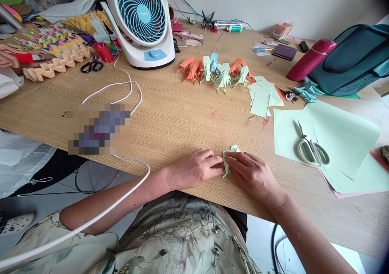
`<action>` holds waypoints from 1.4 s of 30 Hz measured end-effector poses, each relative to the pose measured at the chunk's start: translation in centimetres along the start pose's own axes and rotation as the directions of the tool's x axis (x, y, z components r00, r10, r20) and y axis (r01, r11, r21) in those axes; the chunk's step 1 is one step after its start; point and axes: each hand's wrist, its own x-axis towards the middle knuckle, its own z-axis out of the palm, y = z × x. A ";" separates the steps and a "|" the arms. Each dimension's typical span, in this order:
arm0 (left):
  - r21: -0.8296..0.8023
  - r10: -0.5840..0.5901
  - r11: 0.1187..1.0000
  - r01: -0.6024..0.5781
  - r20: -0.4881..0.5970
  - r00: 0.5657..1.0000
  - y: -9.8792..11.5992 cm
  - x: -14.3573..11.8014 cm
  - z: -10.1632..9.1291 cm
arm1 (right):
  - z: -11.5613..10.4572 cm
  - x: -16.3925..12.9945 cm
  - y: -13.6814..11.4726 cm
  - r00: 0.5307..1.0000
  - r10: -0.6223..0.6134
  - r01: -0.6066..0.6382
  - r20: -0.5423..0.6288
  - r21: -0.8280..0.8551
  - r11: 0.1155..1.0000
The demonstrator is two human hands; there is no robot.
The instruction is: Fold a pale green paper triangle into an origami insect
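Near the wooden table's point(170, 120) front edge, left hand point(194, 168) and right hand point(252, 173) pinch a pale green folded paper point(228, 160). Scissors point(311, 148) lie on green sheets point(343, 132) rightward; origami figures point(217, 71) and a desk fan point(142, 21) stand behind.

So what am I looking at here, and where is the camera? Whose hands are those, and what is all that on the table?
There is no machine here: the single picture comes from a camera worn on a person's head, looking forward and down, so the two bare arms reaching in from below are that person's own. The left hand and right hand both press on a small folded piece of pale green paper near the front edge of the wooden table. To the right, scissors lie on green paper sheets. Further back stands a row of finished folded paper figures in orange and green, a small white desk fan, a red bottle and a dark green bag. At the far left another person's hand shows.
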 end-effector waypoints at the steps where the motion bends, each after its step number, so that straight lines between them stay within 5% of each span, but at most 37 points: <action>1: -0.008 -0.003 1.000 0.003 0.006 1.000 0.0 -0.1 0.1 | 0.0 0.0 0.0 1.000 -0.005 0.005 0.000 -0.006 1.000; 18: -0.079 0.017 0.997 -0.018 -0.015 1.000 0.2 -0.6 0.5 | 0.2 0.1 0.2 0.997 0.030 -0.026 -0.065 0.065 0.998; 42: -0.188 -0.031 0.982 0.024 -0.034 0.999 0.6 -1.6 0.0 | -0.4 -0.5 0.3 0.997 -0.035 0.035 0.065 0.005 0.999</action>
